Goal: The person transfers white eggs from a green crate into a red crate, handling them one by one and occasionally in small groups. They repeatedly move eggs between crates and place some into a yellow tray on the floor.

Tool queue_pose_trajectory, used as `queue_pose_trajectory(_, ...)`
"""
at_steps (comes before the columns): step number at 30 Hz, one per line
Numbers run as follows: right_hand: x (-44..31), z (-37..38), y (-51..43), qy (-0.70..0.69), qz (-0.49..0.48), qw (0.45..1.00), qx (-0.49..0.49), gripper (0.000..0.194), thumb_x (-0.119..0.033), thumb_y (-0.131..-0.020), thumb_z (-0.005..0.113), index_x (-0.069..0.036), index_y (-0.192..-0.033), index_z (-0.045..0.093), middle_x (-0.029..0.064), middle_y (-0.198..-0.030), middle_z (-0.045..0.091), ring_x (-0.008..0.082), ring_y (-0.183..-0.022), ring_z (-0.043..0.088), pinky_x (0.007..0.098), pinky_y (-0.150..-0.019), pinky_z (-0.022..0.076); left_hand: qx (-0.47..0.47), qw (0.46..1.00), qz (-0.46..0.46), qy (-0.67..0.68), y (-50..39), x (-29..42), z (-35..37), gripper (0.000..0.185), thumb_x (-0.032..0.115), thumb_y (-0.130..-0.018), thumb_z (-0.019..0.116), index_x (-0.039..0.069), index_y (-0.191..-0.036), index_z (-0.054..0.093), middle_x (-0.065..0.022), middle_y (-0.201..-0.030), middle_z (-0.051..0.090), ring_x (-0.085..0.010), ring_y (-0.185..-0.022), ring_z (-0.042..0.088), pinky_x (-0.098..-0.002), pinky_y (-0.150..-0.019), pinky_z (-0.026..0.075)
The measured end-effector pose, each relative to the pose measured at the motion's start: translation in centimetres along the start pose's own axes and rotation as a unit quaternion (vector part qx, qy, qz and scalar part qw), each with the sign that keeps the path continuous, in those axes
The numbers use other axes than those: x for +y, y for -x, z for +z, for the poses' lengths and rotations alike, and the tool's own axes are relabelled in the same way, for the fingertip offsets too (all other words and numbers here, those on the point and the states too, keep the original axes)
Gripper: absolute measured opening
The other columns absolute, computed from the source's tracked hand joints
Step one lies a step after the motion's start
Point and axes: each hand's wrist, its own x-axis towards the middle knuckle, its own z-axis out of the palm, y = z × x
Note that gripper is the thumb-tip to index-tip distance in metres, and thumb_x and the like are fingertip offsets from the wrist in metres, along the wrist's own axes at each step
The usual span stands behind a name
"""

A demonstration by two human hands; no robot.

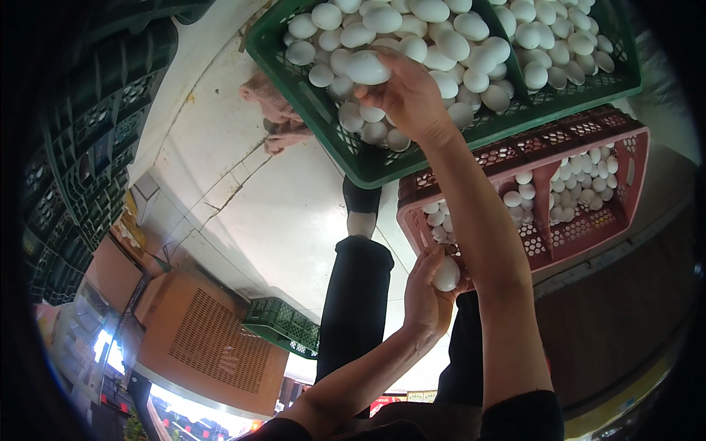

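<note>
My right hand point(411, 93) reaches over a green plastic crate point(380, 171) and grips a large white egg point(366, 68) between thumb and fingers. Beneath it, many loose white eggs point(452, 45) fill the crate, which a divider point(507, 49) splits in two. Lower down, my left hand point(427, 303) is closed around another white egg point(447, 274), by the near left corner of a red plastic crate point(590, 242). That crate has a divider too and holds more white eggs point(579, 179). My right forearm hides part of it.
A pink cloth point(278, 113) lies on the pale tiled floor point(265, 204). Dark green crates point(105, 110) are stacked at the left. A smaller green crate point(284, 325) stands by a brown perforated panel point(220, 342). My leg point(356, 297) is below the green crate.
</note>
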Motion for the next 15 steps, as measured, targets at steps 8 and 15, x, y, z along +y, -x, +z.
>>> queue_pose_trajectory(8,-1.2,4.2,3.2,0.122,-0.135,0.983,0.020,0.046,0.011,-0.081,0.071,-0.003,-0.122,0.055,0.0079,-0.119,0.062,0.0159,-0.107,0.062,0.0268,-0.091,0.0539,0.014,1.000,0.006,-0.017,-0.2,0.0,0.0,0.026,0.032,-0.098,0.055,0.007,-0.103,0.056,-0.0079,-0.085,0.063,-0.0205,-0.072,0.062,-0.0358,-0.069,0.049)
queue_pose_trajectory(15,-2.2,5.7,4.3,0.177,-0.178,0.967,-0.031,0.060,0.012,-0.075,0.075,-0.006,-0.128,0.056,0.0092,-0.130,0.059,0.0202,-0.117,0.059,0.0339,-0.100,0.0505,0.023,0.999,0.009,-0.020,-0.2,0.1,0.5,0.026,0.032,-0.097,0.055,0.007,-0.104,0.055,-0.0082,-0.085,0.064,-0.0200,-0.075,0.062,-0.0344,-0.069,0.049)
